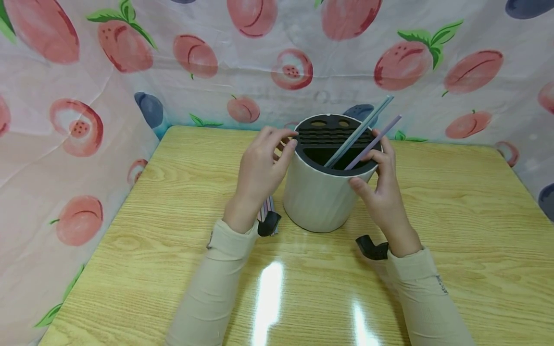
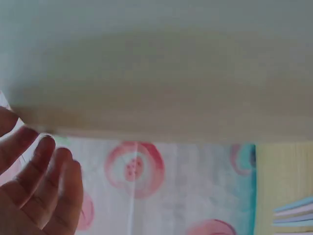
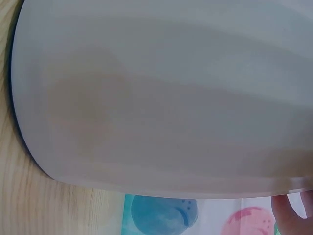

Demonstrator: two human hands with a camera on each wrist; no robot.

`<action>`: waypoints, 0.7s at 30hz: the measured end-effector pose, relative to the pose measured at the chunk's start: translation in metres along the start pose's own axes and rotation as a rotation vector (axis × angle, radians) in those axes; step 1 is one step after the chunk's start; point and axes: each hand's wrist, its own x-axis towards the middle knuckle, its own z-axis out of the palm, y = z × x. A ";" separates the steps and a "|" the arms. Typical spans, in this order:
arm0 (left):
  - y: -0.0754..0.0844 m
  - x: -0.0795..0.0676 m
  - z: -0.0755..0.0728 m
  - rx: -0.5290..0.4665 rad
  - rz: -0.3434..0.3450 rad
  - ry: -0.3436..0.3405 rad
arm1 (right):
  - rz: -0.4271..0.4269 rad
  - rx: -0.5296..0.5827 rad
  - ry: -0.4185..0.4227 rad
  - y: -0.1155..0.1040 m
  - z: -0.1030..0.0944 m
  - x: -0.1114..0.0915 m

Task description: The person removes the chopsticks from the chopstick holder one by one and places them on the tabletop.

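A cream round knife-and-utensil holder [image 1: 318, 202] with a black slotted top [image 1: 333, 132] stands on the table between both hands. From its front compartment lean thin blue sticks [image 1: 359, 130] and a purple stick [image 1: 374, 142]; they look like chopsticks. My right hand [image 1: 385, 180] grips the rim at the right, thumb on the outer wall and fingers over the edge. At the left rim, the bent fingers of my left hand [image 1: 264, 163] lightly touch the edge. The holder's wall [image 2: 161, 73] fills most of the left wrist view, with loosely bent fingers [image 2: 68, 196] beside it.
Several pastel sticks [image 1: 266, 206] lie on the wooden table [image 1: 173, 230] left of the holder, partly hidden by the left wrist. A black wrist mount [image 1: 269, 224] sits at the left cuff, another black mount [image 1: 372, 248] at the right. A fruit-print cloth [image 1: 195, 91] hangs behind.
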 end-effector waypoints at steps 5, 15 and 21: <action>0.013 0.001 0.001 0.027 0.105 0.023 | -0.004 0.002 0.002 0.001 0.000 0.000; 0.040 -0.003 0.012 0.092 0.239 -0.108 | -0.017 0.008 -0.002 0.002 0.001 0.000; 0.050 -0.008 0.017 0.194 0.262 -0.215 | -0.048 0.009 -0.002 0.003 0.000 0.001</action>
